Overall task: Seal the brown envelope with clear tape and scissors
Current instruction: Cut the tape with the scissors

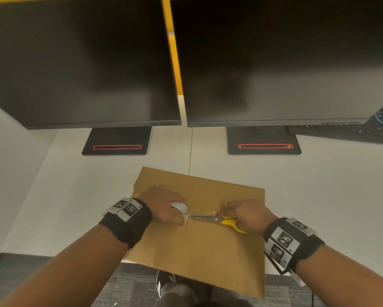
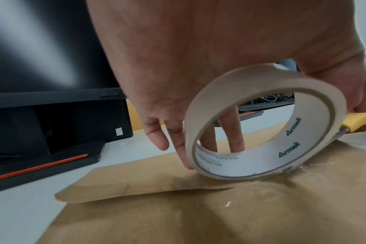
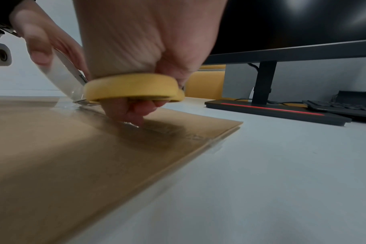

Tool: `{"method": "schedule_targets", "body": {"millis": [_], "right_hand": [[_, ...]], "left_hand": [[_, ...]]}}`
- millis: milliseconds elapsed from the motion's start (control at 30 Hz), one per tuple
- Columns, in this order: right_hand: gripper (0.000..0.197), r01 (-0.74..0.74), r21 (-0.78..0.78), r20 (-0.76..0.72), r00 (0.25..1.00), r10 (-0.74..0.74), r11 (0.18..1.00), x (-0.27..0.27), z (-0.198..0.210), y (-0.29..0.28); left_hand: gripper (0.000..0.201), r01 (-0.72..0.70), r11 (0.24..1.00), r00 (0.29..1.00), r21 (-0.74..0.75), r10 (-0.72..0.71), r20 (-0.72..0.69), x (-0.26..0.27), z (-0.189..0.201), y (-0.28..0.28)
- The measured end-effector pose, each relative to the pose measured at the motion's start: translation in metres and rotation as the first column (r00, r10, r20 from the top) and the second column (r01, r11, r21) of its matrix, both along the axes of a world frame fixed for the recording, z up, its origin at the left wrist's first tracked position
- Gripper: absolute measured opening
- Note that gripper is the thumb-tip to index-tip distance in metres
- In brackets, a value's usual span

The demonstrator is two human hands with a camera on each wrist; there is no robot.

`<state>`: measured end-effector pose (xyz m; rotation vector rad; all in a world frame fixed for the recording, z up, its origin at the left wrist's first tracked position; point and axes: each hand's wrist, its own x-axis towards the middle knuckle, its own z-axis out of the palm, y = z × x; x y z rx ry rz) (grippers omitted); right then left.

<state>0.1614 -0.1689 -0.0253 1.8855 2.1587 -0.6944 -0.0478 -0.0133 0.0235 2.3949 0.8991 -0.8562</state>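
A brown envelope [image 1: 199, 244] lies flat on the white desk [image 1: 75, 196], its near edge hanging past the desk front. My left hand [image 1: 164, 204] grips a roll of clear tape [image 1: 179, 207] standing on edge on the envelope [image 2: 178, 214]; the roll [image 2: 265, 122] has a white core. A strip of tape runs right from the roll along the flap. My right hand [image 1: 246, 214] holds yellow-handled scissors [image 1: 221, 220], blades pointing left at the tape beside the roll. In the right wrist view the yellow handle [image 3: 134, 87] sits round my fingers, just above the envelope [image 3: 73, 156].
Two dark monitors [image 1: 82, 63] [image 1: 285, 63] stand behind on black bases [image 1: 117, 140] [image 1: 263, 140]. A black keyboard [image 1: 352, 131] lies at the far right. Grey carpet and a shoe [image 1: 166, 282] show below the desk edge.
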Motion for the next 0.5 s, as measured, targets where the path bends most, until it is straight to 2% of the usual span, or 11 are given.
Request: {"method": "schedule_targets", "body": {"millis": [67,167,267,400,500], "right_hand": [[0.050,0.006,0.011,-0.007,1.000,-0.006,1.000,0.001,-0.001,-0.001],[0.064,0.003,0.025,-0.018,1.000,-0.002,1.000,0.001,-0.003,-0.002],[0.049,0.038,0.004,-0.060,0.997,-0.038,0.999,0.000,-0.004,-0.003],[0.053,0.044,-0.011,-0.053,0.998,-0.045,0.999,0.005,-0.005,0.001],[0.046,0.066,0.076,-0.079,0.995,-0.060,0.995,0.013,-0.007,0.004]], "left_hand": [[0.057,0.029,1.000,1.000,-0.001,-0.029,0.002,0.001,0.001,0.001],[0.058,0.006,1.000,1.000,-0.027,-0.006,0.001,0.000,-0.001,0.004],[0.058,-0.051,0.997,0.999,-0.050,0.050,-0.018,-0.002,-0.004,0.006],[0.052,-0.155,0.983,0.987,-0.103,0.158,0.027,-0.001,0.001,0.009],[0.052,-0.194,0.971,0.977,-0.140,0.204,0.064,-0.001,0.003,0.011]]}}
